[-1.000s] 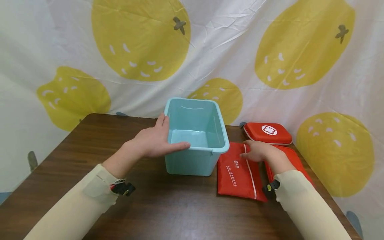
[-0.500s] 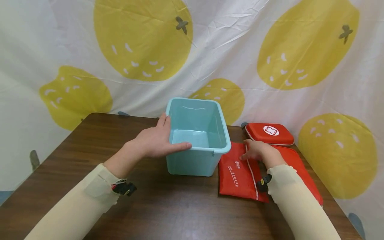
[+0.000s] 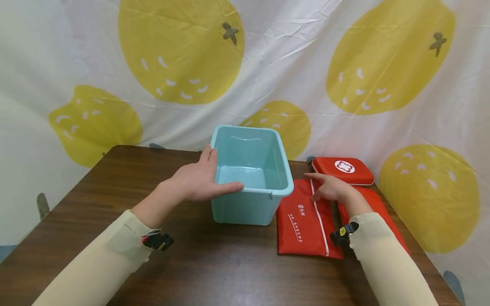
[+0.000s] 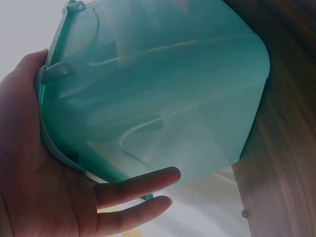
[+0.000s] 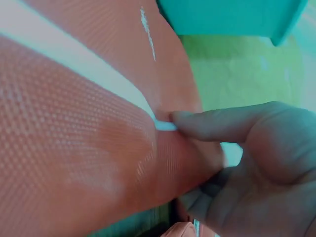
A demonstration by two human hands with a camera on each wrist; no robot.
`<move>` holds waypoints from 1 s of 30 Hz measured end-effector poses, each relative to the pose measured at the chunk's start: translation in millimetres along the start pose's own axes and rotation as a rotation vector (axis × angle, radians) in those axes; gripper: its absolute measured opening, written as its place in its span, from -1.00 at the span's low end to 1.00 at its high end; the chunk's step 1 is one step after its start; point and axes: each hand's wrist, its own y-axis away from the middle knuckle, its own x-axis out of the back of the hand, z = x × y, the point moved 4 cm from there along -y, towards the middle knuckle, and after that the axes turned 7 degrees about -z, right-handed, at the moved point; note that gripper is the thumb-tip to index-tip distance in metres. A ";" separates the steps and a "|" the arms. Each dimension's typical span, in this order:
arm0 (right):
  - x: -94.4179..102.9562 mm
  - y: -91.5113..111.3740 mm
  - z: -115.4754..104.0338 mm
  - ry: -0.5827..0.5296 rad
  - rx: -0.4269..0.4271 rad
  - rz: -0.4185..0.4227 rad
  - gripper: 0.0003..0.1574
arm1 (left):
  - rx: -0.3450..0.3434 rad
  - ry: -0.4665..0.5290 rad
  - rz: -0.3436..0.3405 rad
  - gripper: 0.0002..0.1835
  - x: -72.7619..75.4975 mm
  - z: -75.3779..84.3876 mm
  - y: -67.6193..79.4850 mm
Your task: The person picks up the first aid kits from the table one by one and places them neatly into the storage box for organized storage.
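Note:
In the head view, my left hand (image 3: 195,180) lies at the near left corner of a light blue plastic bin (image 3: 243,208). Its thumb rests over the near rim and the fingers extend along the left side, fairly straight in the left wrist view, outside the bin wall (image 4: 163,98). My right hand (image 3: 333,189) is at the far edge of a flat red cloth pouch (image 3: 300,225) with a white stripe and white lettering. In the right wrist view, the thumb (image 5: 207,123) presses on top of the pouch (image 5: 89,153) and the fingers go beneath its edge, pinching it.
A red hard case (image 3: 360,170) with a white emblem sits at the back right. Another red zipped case (image 3: 383,212) lies partly under the right forearm. The bin holds nothing visible. A white cloth (image 3: 275,51) printed with yellow fruit hangs behind the wooden table (image 3: 214,272).
My right hand's fingers have spread and shifted at the pouch's far edge, with the index finger now stretched out. The left hand and the bin stay in place.

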 end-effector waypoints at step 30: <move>25.3 16.0 8.9 -0.564 0.263 0.260 -0.23 | -0.006 0.010 0.001 0.49 -4.7 -2.6 -8.3</move>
